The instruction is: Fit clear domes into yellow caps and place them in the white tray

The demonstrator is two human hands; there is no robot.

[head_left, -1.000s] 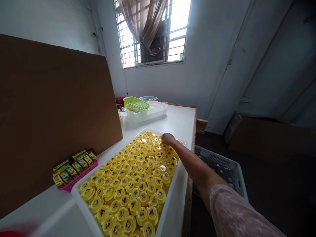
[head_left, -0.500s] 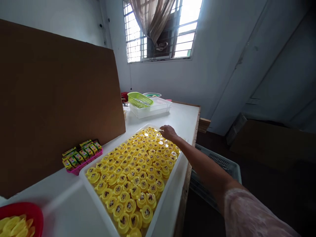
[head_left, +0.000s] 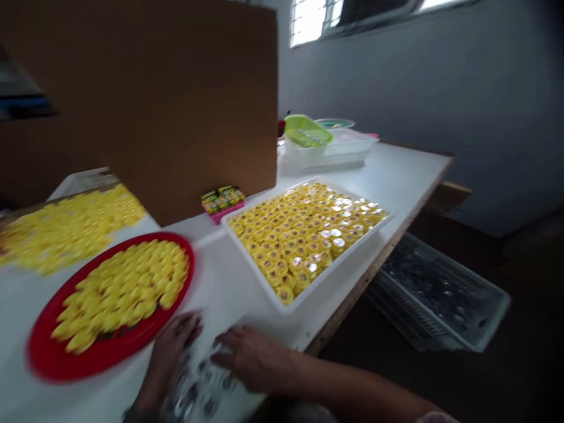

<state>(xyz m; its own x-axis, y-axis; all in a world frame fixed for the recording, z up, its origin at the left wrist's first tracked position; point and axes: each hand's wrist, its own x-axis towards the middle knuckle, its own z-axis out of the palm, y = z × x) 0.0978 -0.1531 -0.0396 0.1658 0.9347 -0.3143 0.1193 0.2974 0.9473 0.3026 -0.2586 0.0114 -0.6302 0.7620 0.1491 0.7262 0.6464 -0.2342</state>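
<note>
Near the table's front, my left hand [head_left: 174,338] is beside the red tray with its fingers curled and smeared by motion; whether it holds anything does not show. My right hand [head_left: 251,355] hovers at or just over several small clear-and-dark round pieces [head_left: 200,382], blurred, its thumb and forefinger apart and nothing visible between them. Beyond it, a white tray [head_left: 258,271] carries rows of round yellow cases [head_left: 304,235] with small pictures on top. Left of my hands, the red oval tray [head_left: 61,367] holds a heap of yellow pieces [head_left: 132,282].
More yellow pieces [head_left: 74,223] lie spread at the far left. A brown cardboard panel [head_left: 176,106] stands behind a pink basket [head_left: 227,212] of small packets. A green basket [head_left: 306,126] rests on a clear bin [head_left: 339,154] at the back. Crates [head_left: 440,294] stand below the table's right edge.
The view has swung left and down. My right hand has come back from the far end of the white tray to the small round pieces. My left hand has come into view.
</note>
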